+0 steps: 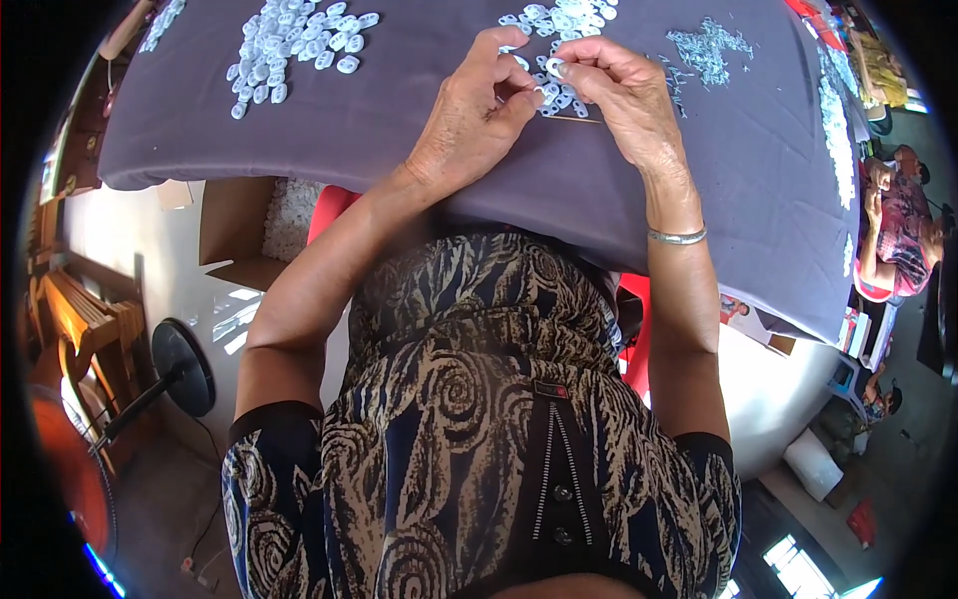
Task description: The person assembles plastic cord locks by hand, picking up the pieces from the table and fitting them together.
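My right hand point(631, 100) pinches a small white oval plastic piece point(555, 68) between thumb and fingertips. Close by on the left, my left hand point(469, 120) is curled with thumb and fingertips drawn together. What it pinches is too small to make out against the white pieces behind it. Beneath and beyond both hands lies a heap of white oval plastic pieces point(571, 16), each with small holes. A thin light stick point(576, 119) rests on the cloth just below the fingertips.
A dark purple cloth point(379, 135) covers the table. Finished-looking oval pieces point(274, 45) are piled at the left; small clear or metallic bits point(711, 52) lie at the right. An open cardboard box point(238, 225) stands under the left edge. Other people point(898, 220) sit far right.
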Available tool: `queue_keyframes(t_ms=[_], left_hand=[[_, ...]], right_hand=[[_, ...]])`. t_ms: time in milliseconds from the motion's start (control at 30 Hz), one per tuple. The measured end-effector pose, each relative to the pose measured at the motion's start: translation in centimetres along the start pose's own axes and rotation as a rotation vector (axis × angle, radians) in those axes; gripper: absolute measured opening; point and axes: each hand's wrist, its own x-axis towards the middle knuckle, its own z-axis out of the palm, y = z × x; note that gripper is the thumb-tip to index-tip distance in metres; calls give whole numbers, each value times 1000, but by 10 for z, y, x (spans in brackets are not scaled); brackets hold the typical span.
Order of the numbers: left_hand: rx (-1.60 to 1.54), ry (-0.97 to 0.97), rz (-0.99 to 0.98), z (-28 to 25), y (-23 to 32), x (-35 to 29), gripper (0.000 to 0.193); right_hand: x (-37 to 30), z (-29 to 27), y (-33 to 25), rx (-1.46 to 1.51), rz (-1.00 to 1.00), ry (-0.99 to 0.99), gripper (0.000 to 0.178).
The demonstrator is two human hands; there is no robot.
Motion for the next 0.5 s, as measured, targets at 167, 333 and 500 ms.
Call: queue_keyframes(t_ms=[167, 333, 500], left_hand=[[7, 9, 1, 0, 0, 0, 44], [2, 15, 13, 0, -2, 1, 44], [9, 13, -7, 0, -1, 1, 45]], right_hand=[[-1, 1, -2, -25, -20, -9, 15], [-1, 1, 1, -61, -41, -24, 15], [-1, 1, 1, -63, -17, -31, 15]])
